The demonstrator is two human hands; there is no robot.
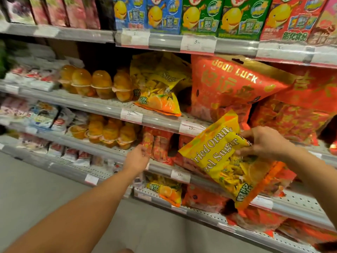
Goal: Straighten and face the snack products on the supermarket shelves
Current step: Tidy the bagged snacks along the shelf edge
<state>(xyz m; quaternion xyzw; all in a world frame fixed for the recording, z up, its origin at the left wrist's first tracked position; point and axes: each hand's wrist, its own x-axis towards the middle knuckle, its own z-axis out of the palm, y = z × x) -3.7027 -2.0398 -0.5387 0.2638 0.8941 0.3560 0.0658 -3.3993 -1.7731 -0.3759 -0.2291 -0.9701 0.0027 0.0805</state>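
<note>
- Head view: the right hand (262, 141), at about four o'clock from the middle of the picture, pinches the upper edge of a yellow bag of dried orange peel sugar (229, 159), fingers curled over its top corner. The bag hangs tilted in front of the shelves, its label running slantwise, its lower end down towards five o'clock.
- The left hand (137, 157), near six o'clock, reaches to a narrow red packet (148, 143) on the third shelf. Its fingers close round the packet's lower end, though the blur makes the exact grip hard to read.
- At twelve o'clock from the held bag, on the second shelf (102, 105), another yellow bag (156, 88) of the same kind leans forward over the shelf lip, crumpled and not squared up.
- Beside it at two o'clock, the big red GOOD LUCK bag (231, 88) stands tilted, its neighbours slumped against it.
- At nine o'clock, the orange jelly cups (91, 83) stand in a fairly even row, and the boxes on the top shelf (200, 13) front squarely outward.
- My judgement: the work is at an early-to-middle stage. The cups and boxes look faced, but the bagged sweets on the right remain untidy, and the held bag has yet to be set in a place.
</note>
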